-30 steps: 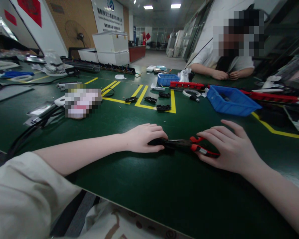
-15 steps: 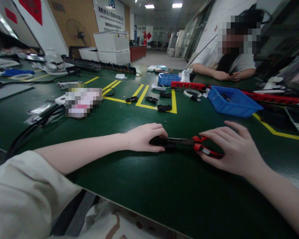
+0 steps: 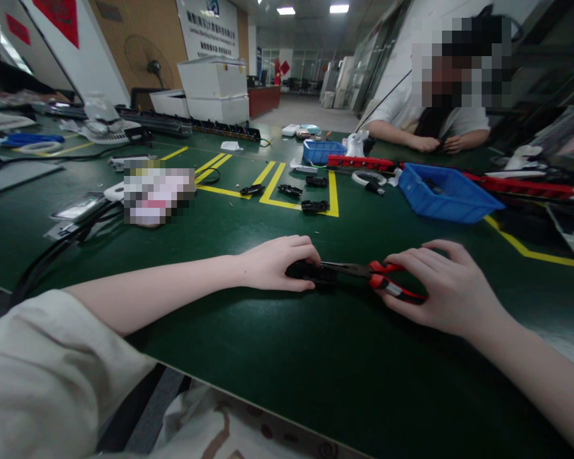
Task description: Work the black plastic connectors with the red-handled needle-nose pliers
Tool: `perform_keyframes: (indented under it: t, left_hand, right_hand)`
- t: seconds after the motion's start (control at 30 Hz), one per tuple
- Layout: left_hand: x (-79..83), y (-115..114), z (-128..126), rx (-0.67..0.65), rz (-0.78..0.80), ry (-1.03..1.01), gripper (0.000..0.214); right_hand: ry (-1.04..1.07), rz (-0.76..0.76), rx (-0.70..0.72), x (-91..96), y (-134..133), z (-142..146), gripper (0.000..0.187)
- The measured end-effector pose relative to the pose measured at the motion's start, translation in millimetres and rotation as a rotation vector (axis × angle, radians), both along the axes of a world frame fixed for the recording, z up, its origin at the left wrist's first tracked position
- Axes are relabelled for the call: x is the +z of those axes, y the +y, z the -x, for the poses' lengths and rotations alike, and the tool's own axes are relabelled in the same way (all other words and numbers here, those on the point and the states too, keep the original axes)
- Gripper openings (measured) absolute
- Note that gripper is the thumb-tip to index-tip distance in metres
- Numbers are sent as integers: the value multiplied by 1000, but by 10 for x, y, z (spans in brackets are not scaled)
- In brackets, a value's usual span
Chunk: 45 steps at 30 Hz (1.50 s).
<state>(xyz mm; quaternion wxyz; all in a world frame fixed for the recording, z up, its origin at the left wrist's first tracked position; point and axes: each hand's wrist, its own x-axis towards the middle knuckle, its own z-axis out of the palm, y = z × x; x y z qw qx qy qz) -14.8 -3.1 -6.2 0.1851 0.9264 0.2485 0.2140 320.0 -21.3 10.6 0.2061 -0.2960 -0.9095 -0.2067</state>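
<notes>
My left hand (image 3: 280, 262) is closed round a small black part (image 3: 310, 272) low over the green tabletop, its fingers covering much of it. In my right hand (image 3: 442, 287) are needle-nose pliers (image 3: 380, 275) with red and black handles. Their long jaws point left and reach the near end of the black part; whether they grip anything there is too small to tell. Fingers and thumb hold the two handles, which stand apart. Beyond the hands lie several similar black parts (image 3: 315, 206), by yellow tape lines.
A blue bin (image 3: 449, 194) stands right of the pliers, a smaller blue bin (image 3: 323, 152) farther back. Red strips (image 3: 361, 163) lie near them. At left are a phone (image 3: 160, 197) and black cables (image 3: 71, 233). Another person (image 3: 430, 127) sits across the table.
My right index finger has come down a little toward the pliers' handles. The black part and pliers stay nearly in place.
</notes>
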Motion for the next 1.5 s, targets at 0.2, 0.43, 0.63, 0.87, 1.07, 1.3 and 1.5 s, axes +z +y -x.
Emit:
perform_keyframes:
  t: [0.2,0.43,0.63,0.87,1.07,1.3,1.5]
  left_hand:
    - [31,-10,-6,7,-16,36,33]
    - [28,-1,1,-17,-24,19,31]
    - [29,23,7,-25,32,-11,29]
    - [15,25,8,-23,86,-61,28]
    - [3,31,5,-35,99,-80,29]
    - [8,35,5,-30,98,-80,29]
    - [18,23,7,-19,85,-73,28]
  right_hand:
    - [-11,-19,21,-23,25,-41,27]
    - [-2,-93,10,-13,33,-34,38]
    - [-21,-87,23,-16,23,-18,32]
    - [-13,-18,28,-18,-13,-3,27]
    - [-36,-33,57,13,11,-16,29]
    - [-52,-64,79,60,23,-17,27]
    - [-64,-71,96,58,42,-41,27]
